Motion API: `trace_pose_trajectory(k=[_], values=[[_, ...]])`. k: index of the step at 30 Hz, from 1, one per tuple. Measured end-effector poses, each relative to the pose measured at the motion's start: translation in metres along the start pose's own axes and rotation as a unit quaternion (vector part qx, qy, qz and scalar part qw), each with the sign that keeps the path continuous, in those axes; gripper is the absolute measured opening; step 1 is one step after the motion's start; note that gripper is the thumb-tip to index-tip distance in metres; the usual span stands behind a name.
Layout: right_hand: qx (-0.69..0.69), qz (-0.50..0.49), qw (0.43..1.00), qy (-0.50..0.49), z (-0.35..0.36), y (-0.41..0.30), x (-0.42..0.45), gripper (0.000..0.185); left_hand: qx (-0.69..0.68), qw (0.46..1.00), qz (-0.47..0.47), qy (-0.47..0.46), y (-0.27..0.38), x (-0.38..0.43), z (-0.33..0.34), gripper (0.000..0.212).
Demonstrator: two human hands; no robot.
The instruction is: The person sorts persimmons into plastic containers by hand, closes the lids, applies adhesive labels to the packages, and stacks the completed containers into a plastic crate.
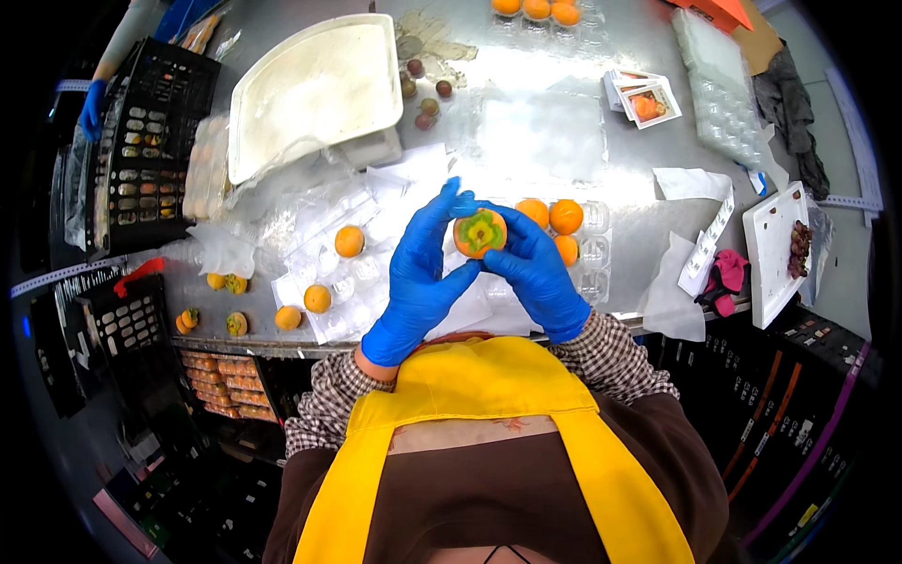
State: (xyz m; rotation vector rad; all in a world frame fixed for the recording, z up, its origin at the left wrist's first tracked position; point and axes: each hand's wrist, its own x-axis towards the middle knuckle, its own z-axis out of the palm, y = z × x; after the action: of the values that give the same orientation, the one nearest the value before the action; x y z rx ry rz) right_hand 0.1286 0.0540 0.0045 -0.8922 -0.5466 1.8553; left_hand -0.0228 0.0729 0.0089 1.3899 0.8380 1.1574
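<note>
A persimmon (480,234) with its green calyx turned up is gripped by my right hand (532,264) in a blue glove. My left hand (426,271), gloved the same, is at the fruit's left with its fingers apart from the thumb; whether it touches the fruit I cannot tell. Just right of the hands, several orange persimmons (566,216) sit in a clear plastic tray (594,250) with moulded cups. To the left, a persimmon (349,241) and another persimmon (317,298) rest on clear plastic trays (366,275). One more persimmon (287,318) lies near the table's front edge.
A white basin (317,92) stands at the back left, with loose grapes (428,106) beside it. Printed cards (645,100) and stacked clear trays (722,92) lie at the right. A white foam tray (768,261) holds grapes. Black crates (151,141) flank the left, near another person's gloved hand (92,109).
</note>
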Motion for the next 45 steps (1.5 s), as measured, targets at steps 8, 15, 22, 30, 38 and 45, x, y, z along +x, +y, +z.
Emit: trace_pose_trajectory(k=[8, 15, 22, 30, 38, 45], values=[[-0.501, -0.39, 0.772, -0.004, -0.021, -0.029, 0.028, 0.064, -0.128, 0.965, -0.227, 0.035, 0.009, 0.031, 0.012, 0.076], [-0.322, -0.194, 0.924, -0.073, -0.04, -0.06, 0.04, 0.065, -0.082, 0.981, -0.171, 0.03, -0.002, 0.05, 0.02, 0.071], [-0.315, -0.1, 0.939, -0.099, -0.053, -0.072, 0.049, 0.059, -0.121, 0.943, -0.306, 0.055, -0.011, 0.063, 0.024, 0.036], [-0.198, 0.002, 0.979, -0.041, -0.059, -0.068, 0.045, 0.054, -0.059, 0.945, -0.321, 0.029, -0.017, 0.064, 0.03, 0.038], [-0.182, 0.014, 0.983, -0.032, -0.074, -0.062, 0.055, 0.054, -0.011, 0.949, -0.312, -0.039, -0.022, 0.058, 0.019, 0.054], [-0.519, -0.302, 0.792, 0.108, -0.14, -0.161, 0.153, 0.057, -0.001, 0.956, -0.293, 0.03, -0.03, 0.044, -0.012, 0.051]])
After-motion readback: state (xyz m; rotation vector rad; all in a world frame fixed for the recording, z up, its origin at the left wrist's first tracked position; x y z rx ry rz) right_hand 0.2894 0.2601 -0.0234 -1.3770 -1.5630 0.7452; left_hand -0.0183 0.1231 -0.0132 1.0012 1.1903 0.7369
